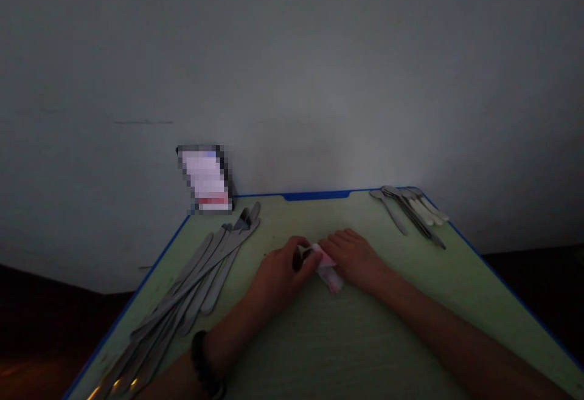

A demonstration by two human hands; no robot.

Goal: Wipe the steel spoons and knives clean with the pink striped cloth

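Note:
A small, crumpled pink-and-white cloth lies near the middle of the table, between my two hands; its exact material is hard to make out in the dim light. My left hand curls round its left side, with thumb and index finger closing on its upper edge. From the right, my right hand has its fingers bent together over the other side of the cloth. Parts of the cloth are hidden under the fingers. To the left of my left hand lies an overlapping pile of metal table knives.
Several spoons, some with pale handles, lie at the table's far right corner. A phone with a lit screen leans against the wall at the back left. Blue edging borders the light green table.

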